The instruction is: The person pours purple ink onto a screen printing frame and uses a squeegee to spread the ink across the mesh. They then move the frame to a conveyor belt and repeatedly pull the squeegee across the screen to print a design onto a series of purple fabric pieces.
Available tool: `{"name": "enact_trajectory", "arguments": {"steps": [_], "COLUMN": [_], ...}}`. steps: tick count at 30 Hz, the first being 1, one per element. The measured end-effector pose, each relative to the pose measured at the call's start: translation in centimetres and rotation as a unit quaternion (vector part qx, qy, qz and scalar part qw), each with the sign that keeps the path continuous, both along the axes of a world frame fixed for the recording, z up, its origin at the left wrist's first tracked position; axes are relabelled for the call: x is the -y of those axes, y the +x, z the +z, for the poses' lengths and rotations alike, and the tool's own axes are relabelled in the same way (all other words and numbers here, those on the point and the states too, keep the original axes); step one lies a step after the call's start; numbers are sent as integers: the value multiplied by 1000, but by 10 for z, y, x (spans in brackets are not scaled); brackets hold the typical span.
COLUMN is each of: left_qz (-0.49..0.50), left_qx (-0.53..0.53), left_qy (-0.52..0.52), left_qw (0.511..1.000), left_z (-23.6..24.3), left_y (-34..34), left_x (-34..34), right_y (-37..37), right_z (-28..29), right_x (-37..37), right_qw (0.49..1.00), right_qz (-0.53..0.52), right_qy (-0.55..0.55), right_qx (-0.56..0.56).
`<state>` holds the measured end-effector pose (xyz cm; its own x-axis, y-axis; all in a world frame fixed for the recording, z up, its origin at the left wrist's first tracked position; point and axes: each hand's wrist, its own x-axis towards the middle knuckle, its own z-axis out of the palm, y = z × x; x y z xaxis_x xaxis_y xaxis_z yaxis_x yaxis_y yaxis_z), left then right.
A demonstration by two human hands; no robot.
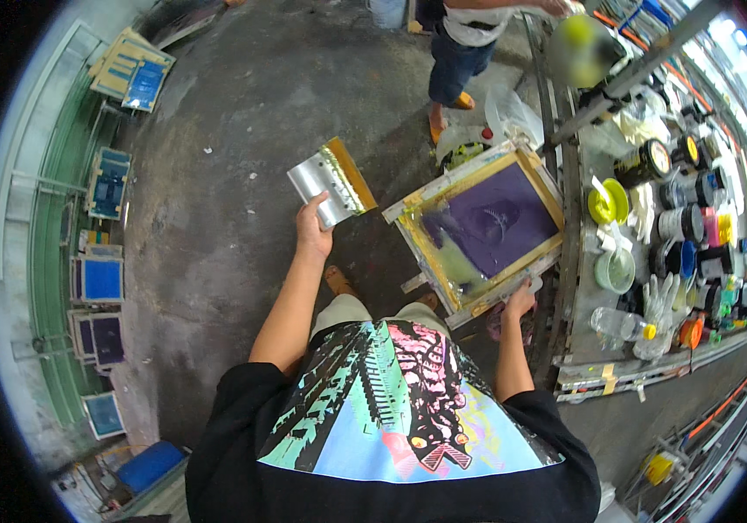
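Observation:
My left hand grips a squeegee by its silver metal holder. The amber blade points away from me, and pale yellowish ink is smeared along the join. To the right, a wooden-framed printing screen is tilted, with dark purple mesh and wet yellow-green smears at its near left corner. My right hand is closed beside the screen's near right edge. A small greyish piece shows at its fingertips, too little to name. Below that hand is a pinkish cloth-like thing, partly hidden.
A long bench on the right carries ink jars, a lime-green bowl, a pale green tub, a clear bottle and gloves. Another person stands beyond the screen. Several framed screens lean along the left wall.

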<state>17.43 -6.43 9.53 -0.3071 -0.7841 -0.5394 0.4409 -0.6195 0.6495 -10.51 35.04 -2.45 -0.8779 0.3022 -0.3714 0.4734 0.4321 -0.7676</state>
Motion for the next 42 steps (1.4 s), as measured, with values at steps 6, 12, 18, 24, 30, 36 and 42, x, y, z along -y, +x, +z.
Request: {"name": "enact_trajectory", "arguments": {"steps": [6,12,18,24,30,36,42], "left_qz": [-34,-4,-26,-138,-195,-53,75], "left_qx": [42,56,53,120,142,132,95], "left_qy": [2,15,8,-45,-37,-65,-126], "left_qw": [999,998,998,982,970,988,985], "left_z": [8,-4,-21,-57,-58,-83,-65], "left_y": [52,115,182,249,278,236,160], "left_x": [61,153,260,357,404,494,610], "right_y": [22,82,107,138,148,95,15], "right_z": [-5,8,38,57,102,71,125], "right_x": [9,111,294,465,598,735,884], "right_qw": [1000,984,977,945,912,910,851], "right_qz": [4,44,122,252,397,386,469], "right_qy": [-15,-161,-168,-183,-101,-141,-237], "right_qx": [-27,-62,-49,-100,4,-51,2]}}
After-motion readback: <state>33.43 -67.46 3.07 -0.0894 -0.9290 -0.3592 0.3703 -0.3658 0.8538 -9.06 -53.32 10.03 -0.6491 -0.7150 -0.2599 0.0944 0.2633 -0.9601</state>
